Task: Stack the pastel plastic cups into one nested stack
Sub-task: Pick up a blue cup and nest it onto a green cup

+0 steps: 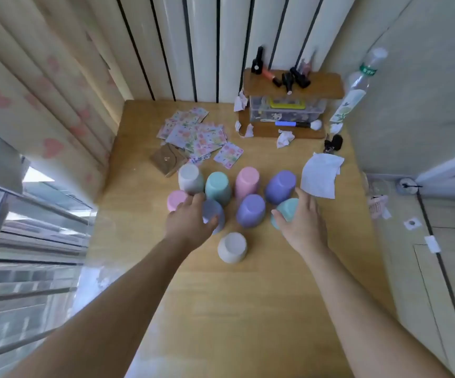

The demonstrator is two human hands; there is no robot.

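Note:
Several pastel cups stand upside down on the wooden table (248, 309). The back row holds a white cup (190, 177), a teal cup (217, 186), a pink cup (247, 181) and a purple cup (281, 185). In front stand a small pink cup (176, 199), a blue cup (213, 211), a purple cup (251, 210) and a teal cup (287, 210). A white cup (232, 246) stands nearest me. My left hand (189, 222) wraps the blue cup's left side. My right hand (304, 223) curls around the right teal cup.
Floral sticker sheets (196, 135) and a brown card (167, 158) lie behind the cups. A white tissue (320, 175) lies at the right. A wooden shelf (293, 84) with small bottles stands over a clear box at the back right, beside a plastic bottle (357, 85). Curtains hang left.

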